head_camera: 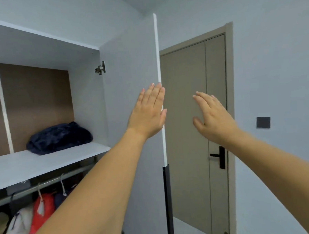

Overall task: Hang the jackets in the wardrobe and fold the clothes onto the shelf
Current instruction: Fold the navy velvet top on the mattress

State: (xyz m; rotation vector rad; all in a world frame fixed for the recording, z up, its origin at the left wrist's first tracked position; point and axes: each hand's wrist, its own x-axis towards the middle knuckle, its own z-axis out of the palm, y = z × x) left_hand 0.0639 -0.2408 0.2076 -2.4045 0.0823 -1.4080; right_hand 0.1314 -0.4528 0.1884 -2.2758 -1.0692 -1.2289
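Before the open wardrobe: both bare arms reach forward at head height.
Left hand (pixel 148 115): fingers straight and together, palm lying at the free edge of the wardrobe door (pixel 131 100); grip spread flat, holding nothing.
Right hand (pixel 212 117): fingers straight and slightly fanned, raised in front of the room door (pixel 194 114), just right of the wardrobe door's edge; grip spread, holding nothing; whether it touches anything cannot be told.
Shelf (pixel 45 163): pale board inside the wardrobe, left of the open door.
Folded clothes (pixel 59 138): one dark navy bundle resting on the shelf, near its right end.
Rail (pixel 46 185): metal bar just under the shelf.
Jackets (pixel 42 210): red, white and olive ones hanging from the rail on hangers, side by side.
Hinge (pixel 100 68): metal, at the upper inner corner of the wardrobe door.
Wall switch (pixel 263 122): dark square on the wall, right of the room door.
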